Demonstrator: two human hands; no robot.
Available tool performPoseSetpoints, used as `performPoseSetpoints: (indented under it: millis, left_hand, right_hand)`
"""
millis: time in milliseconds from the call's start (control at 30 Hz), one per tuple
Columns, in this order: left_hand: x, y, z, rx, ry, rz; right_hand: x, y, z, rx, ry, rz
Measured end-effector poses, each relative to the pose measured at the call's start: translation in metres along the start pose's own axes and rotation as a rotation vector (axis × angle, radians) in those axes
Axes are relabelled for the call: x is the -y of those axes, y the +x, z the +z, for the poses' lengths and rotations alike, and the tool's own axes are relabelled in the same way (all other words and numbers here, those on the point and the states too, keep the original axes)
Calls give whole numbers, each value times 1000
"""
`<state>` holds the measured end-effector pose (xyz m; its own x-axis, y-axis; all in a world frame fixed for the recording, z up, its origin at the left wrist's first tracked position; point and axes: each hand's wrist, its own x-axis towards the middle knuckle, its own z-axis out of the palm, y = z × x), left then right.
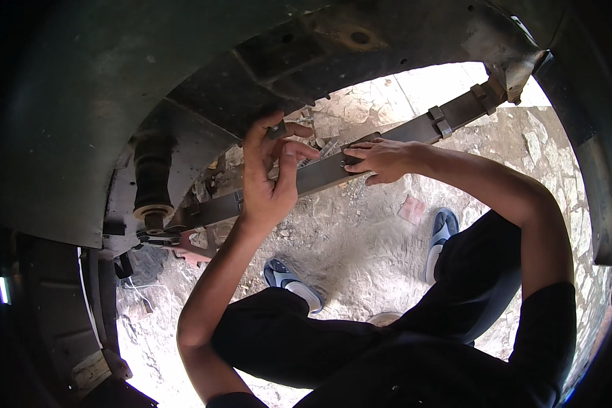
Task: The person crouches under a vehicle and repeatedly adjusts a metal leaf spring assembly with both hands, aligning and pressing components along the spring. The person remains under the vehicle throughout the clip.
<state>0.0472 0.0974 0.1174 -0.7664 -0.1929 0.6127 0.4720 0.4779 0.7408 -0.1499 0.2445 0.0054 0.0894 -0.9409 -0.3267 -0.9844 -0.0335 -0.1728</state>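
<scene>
Inside the wheel arch of a vehicle, a long leaf spring [319, 175] runs slantwise from lower left to upper right. My right hand [385, 160] lies over its middle, fingers spread on a dark plate [352, 162] with a bolt head showing between them. Nearer the frame rail [268, 88], my left hand [270, 170] is raised with its fingers curled. Its index finger hooks over a small dark metal piece [277, 129]; whether that piece is loose or fixed to the rail is hard to make out.
A black shock absorber [152, 178] stands at left. Below it is what looks like another person's hand [194, 249]. Metal clips [440, 122] band the spring toward its upper right end. My sandalled feet [292, 282] rest on dusty stone ground [360, 238] with a reddish tile fragment [411, 211].
</scene>
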Motion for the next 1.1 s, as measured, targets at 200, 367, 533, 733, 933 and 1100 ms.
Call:
performPoseSetpoints:
  millis: [200,367,533,733,933,1100]
  left_hand:
    - [-1,0,0,18,47,-6]
    - [0,-1,-1,20,59,5]
    - [0,0,0,23,53,9]
    - [-2,-1,-3,24,90,-18]
    - [1,-1,-1,31,67,-1]
    - [5,-1,-2,41,46,34]
  right_hand:
    - [-2,0,-6,34,-1,-46]
    - [9,-1,-4,27,-99,91]
    - [10,2,-3,71,-93,33]
    - [23,8,1,92,-80,51]
    - [10,-1,-7,33,-104,69]
    - [18,2,-7,103,0,58]
